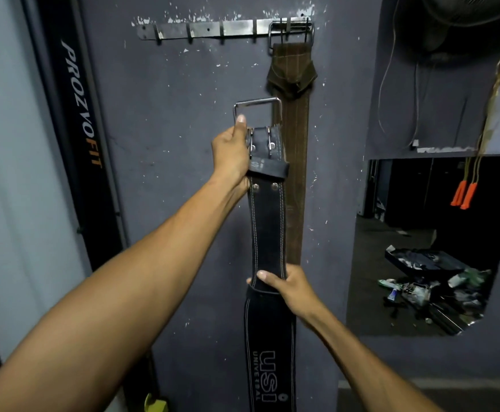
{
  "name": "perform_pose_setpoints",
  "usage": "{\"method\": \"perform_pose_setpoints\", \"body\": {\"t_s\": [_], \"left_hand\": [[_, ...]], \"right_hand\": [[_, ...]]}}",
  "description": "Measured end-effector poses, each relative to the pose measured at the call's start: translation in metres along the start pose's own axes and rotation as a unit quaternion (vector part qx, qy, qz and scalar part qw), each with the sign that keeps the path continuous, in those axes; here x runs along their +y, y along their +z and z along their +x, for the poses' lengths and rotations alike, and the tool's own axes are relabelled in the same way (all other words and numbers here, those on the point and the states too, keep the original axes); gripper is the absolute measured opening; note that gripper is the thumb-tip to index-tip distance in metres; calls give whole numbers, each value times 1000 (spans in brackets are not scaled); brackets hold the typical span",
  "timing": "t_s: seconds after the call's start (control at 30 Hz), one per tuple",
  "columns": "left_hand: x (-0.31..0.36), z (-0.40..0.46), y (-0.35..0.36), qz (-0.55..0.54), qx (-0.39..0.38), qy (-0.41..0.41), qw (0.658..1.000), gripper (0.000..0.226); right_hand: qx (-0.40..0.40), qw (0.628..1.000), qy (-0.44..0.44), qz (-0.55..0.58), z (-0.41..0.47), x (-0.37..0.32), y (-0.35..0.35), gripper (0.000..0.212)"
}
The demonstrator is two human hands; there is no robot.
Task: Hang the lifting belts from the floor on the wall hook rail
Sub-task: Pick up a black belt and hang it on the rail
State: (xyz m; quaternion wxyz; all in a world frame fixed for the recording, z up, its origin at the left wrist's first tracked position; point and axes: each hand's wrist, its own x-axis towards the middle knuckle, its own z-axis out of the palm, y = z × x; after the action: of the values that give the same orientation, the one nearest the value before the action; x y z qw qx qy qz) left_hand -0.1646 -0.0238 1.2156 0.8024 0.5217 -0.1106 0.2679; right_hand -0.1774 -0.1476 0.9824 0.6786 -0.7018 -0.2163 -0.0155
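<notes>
I hold the black belt (pixel 268 227) upright against the grey wall (pixel 168 114), below the hook rail (pixel 213 28). My left hand (pixel 231 153) grips its top end, fingers curled round the edge beside the buckle (pixel 257 110), thumb lying up along the buckle's left bar. The buckle is a rectangular frame of bright metal with two prongs, and it stands well below the rail, under the bare hooks. My right hand (pixel 284 288) pinches the belt lower down, thumb across the front and fingers wrapped behind, just where the strap widens. The belt is matte black leather with pale stitching along both edges, two round rivets below the loop, and white lettering on its wide part.

The rail is a flat strip of worn steel with small hooks, set on chipped paint. From its right end the brown belt (pixel 295 162) hangs by its own buckle, straight down the wall; it is rough, dull and stitched in long lines. My black belt overlaps its left edge. Right of the rail, two orange handles (pixel 464 194) dangle on cords.
</notes>
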Motion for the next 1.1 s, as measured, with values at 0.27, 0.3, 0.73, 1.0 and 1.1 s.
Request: {"method": "perform_pose_setpoints", "body": {"t_s": [0.27, 0.3, 0.73, 1.0, 1.1], "left_hand": [[6, 2, -9, 5, 33, -11, 999, 37], [6, 3, -10, 7, 36, -7, 999, 37], [-23, -16, 0, 11, 36, -21, 999, 32], [-26, 13, 9, 2, 16, 15, 1000, 31], [-31, 40, 10, 29, 23, 84, 996, 11]], "right_hand": [[6, 1000, 8, -5, -36, 61, 3, 29], [7, 1000, 10, -13, -39, 67, 3, 23], [114, 969, -218, -22, 58, -83, -30, 67], [181, 928, -309, -105, 122, -144, -24, 57], [235, 895, -361, -116, 145, -149, -20, 55]]}}
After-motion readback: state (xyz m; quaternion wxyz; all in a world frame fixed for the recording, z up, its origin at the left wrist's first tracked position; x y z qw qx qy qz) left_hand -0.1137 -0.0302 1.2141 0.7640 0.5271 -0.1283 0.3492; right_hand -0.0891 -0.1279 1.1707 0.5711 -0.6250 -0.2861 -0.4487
